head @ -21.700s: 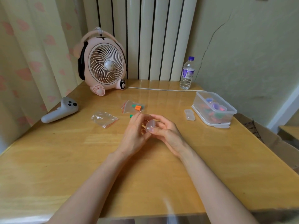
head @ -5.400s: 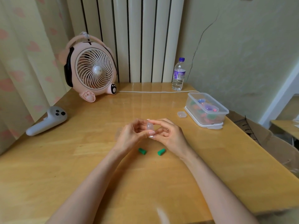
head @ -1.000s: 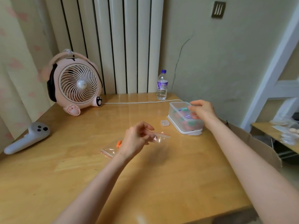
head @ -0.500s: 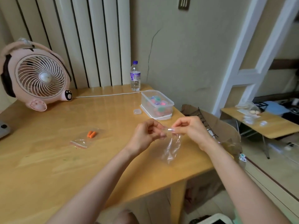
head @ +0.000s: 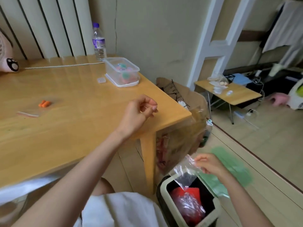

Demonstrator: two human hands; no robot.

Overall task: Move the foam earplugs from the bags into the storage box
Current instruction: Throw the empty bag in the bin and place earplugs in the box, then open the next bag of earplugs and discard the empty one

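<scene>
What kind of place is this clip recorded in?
Likely a lived-in room at home, perhaps a bedroom: a wooden table before a radiator, a waste bin on the floor, and clothes hanging beyond a low folding table.

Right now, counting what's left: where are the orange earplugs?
Head view: the orange earplugs lie left on the table, by the red-edged bag, left of the storage box.

Orange earplugs (head: pixel 44 104) in clear bag (head: pixel 35 110)
</scene>
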